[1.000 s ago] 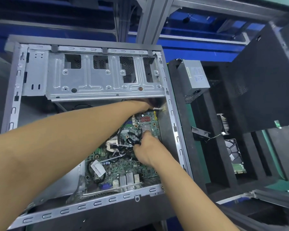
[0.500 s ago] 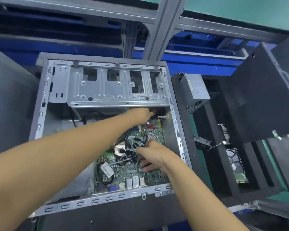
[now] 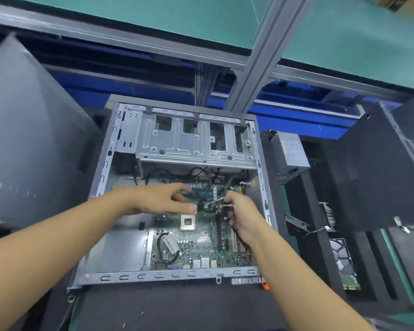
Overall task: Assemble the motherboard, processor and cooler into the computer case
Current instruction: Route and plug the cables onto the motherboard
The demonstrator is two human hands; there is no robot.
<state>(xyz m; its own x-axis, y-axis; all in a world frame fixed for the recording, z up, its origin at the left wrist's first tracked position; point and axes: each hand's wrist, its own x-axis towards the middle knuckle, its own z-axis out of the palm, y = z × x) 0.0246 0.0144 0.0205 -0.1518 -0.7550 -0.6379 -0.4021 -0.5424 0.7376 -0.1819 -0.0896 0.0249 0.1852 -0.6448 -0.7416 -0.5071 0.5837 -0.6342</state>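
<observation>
Open case point(image 3: 175, 275) — motherboard point(image 3: 201, 241) inside. Left hand point(image 3: 161, 199) spread loose above it — right hand point(image 3: 243, 215) grips cables point(image 3: 214, 201).

Left hand point(image 3: 160, 199) clear of drive cage point(image 3: 194, 142)

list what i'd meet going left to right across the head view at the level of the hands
grey panel → left wall of the computer case → left hand → cables → right hand gripping them → power supply → hard drive
</observation>
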